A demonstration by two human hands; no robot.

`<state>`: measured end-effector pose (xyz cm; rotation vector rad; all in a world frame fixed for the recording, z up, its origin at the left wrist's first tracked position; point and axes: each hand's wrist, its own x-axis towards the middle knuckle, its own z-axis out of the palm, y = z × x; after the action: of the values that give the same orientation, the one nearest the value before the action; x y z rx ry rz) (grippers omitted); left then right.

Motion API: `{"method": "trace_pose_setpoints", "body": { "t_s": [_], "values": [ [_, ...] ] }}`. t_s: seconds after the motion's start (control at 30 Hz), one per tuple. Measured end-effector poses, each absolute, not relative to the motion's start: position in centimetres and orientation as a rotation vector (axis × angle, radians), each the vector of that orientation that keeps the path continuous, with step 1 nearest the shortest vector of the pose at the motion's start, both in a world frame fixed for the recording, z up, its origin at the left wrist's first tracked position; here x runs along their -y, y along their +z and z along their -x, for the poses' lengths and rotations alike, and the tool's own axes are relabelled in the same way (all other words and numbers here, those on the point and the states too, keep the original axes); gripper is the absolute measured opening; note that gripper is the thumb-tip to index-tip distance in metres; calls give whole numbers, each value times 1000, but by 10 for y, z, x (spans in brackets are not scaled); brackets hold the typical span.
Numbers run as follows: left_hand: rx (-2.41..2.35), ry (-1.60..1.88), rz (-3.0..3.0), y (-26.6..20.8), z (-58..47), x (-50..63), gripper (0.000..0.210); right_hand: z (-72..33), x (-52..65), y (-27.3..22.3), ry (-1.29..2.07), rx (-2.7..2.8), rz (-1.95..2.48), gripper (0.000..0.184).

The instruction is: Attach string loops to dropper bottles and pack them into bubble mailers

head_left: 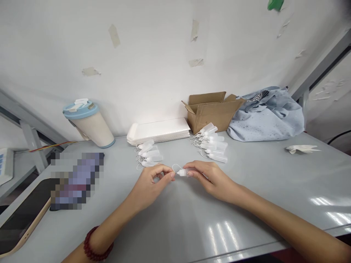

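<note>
My right hand (211, 179) pinches a small translucent dropper bottle (183, 172) by its body, its white tip pointing left. From the bottle's cap a thin white cord loops up and over toward my left hand (157, 180). The thumb and index finger of that hand are pressed together near the tip; what lies between them is too small to make out. Behind my left hand lies a group of similar bottles (151, 156) with looped cords. A second, larger group of bottles (215, 146) lies behind my right hand.
A stack of white sleeves (161, 130) and an open cardboard box (214, 113) stand along the wall. A pale blue cloth bag (268, 120) and crumpled tissue (301, 148) are right. To the left are a tumbler (93, 126), a phone (26, 213) and a partly blurred item (82, 179).
</note>
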<state>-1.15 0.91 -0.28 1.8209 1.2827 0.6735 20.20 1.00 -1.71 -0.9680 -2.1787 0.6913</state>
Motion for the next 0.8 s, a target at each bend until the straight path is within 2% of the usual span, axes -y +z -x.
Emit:
{"method": "trace_pose_setpoints", "body": {
  "t_s": [0.3, 0.37, 0.47, 0.8],
  "values": [
    [-1241, 527, -1840, 3, 19, -12, 26, -205, -10, -20, 577, 2243, 937, 19],
    [-1263, 485, -1915, 13, 36, -21, 24, -207, -11, -17, 583, 2251, 967, 24],
    [-1493, 627, -1834, 26, 68, -37, 29, -215, -15, -13, 474, 2266, 1053, 32],
    [-1518, 455, -1802, 14, 92, -57, 28, -242, -34, -1, -139, 2489, 1656, 2]
  ]
}}
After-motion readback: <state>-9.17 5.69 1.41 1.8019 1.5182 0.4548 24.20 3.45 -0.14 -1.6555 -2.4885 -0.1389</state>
